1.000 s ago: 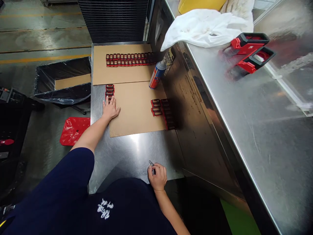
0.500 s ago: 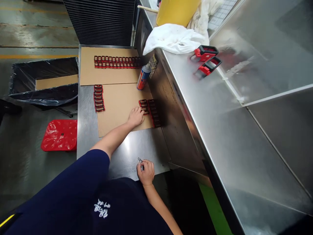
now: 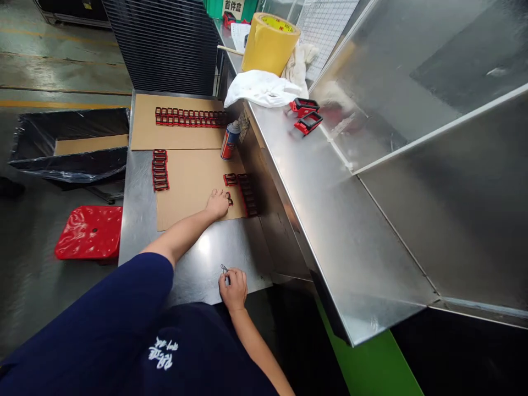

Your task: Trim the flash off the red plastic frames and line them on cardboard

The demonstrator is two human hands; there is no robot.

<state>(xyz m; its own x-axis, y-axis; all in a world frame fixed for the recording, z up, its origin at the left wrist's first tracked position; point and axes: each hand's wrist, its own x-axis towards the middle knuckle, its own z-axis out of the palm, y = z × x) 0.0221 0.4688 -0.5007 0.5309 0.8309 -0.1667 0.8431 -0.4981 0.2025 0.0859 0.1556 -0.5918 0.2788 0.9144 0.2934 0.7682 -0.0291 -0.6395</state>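
Two bare hands are working: the left hand's (image 3: 217,205) grip is grasping red-and-black frames (image 3: 230,201), which are now standing clear of the shortened row (image 3: 230,179) on the cardboard (image 3: 190,176), so that row is thinning; the right hand (image 3: 234,289) is pinching a small metal tool (image 3: 224,268) above the tabletop (image 3: 185,280).

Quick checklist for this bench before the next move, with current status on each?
1. Left hand grips the red-black frames at its fingertips firmly: cannot tell.
2. Right hand holds the small metal tool: ok.
3. Spray can stands upright: ok.
4. Left column of frames is apart from both hands: ok.
5. Two long rows of frames lie on the far cardboard: ok.
6. White cloth sits fully on the metal ledge: not ok, one end hangs past the edge.
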